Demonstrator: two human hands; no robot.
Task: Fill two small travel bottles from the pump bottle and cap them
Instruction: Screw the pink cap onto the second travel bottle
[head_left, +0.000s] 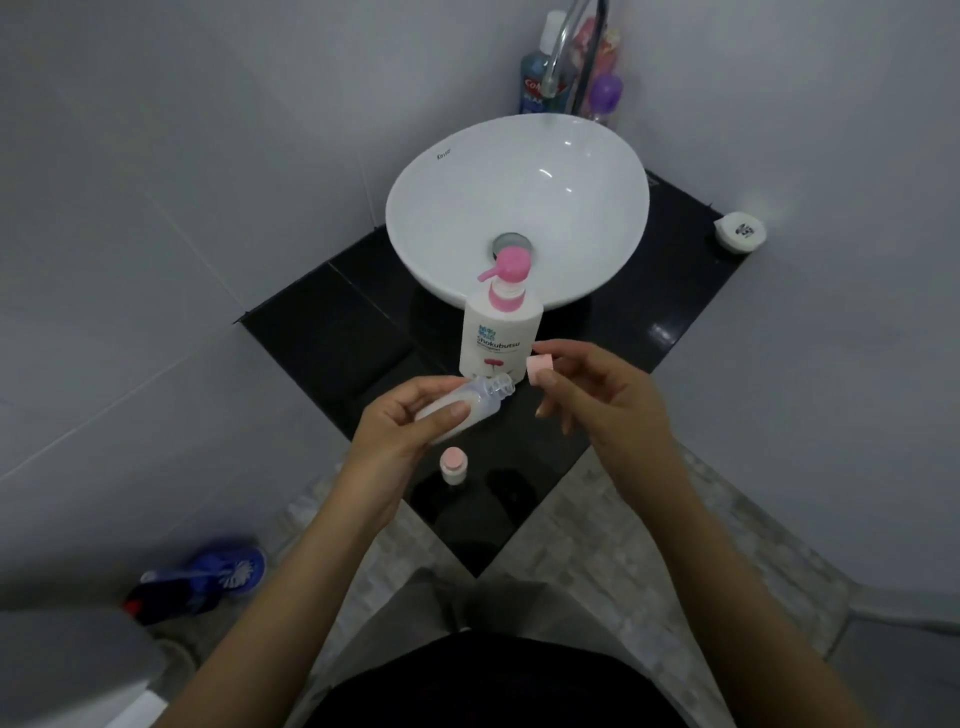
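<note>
Centrally in the head view, the left hand (410, 415) was closed around a clear travel bottle (467, 402), held tilted with its open threaded neck pointing to the right; pale liquid showed inside. The right hand (597, 395) pinched a pink cap (540, 368) between thumb and fingertips, just beside the open neck but not on it. The remaining fingers of that hand were loosely curled.

Directly behind both hands stood the white pump bottle (501, 325) with its pink pump head, upright on the black tabletop (322, 322) and overlapping the front of the white basin (519, 208) in view. The bottle's lower label was partly hidden by the cap and the travel bottle.

Below the hands, a second travel bottle (453, 465), already capped in pink, stood upright near the front corner of the tabletop.

Further items:
- A faucet (566, 52) rose behind the basin, with several bottles (540, 78) clustered beside it.
- A small white container (739, 232) sat at the right corner of the tabletop.
- A blue toilet brush (228, 571) lay on the floor at lower left.
</note>
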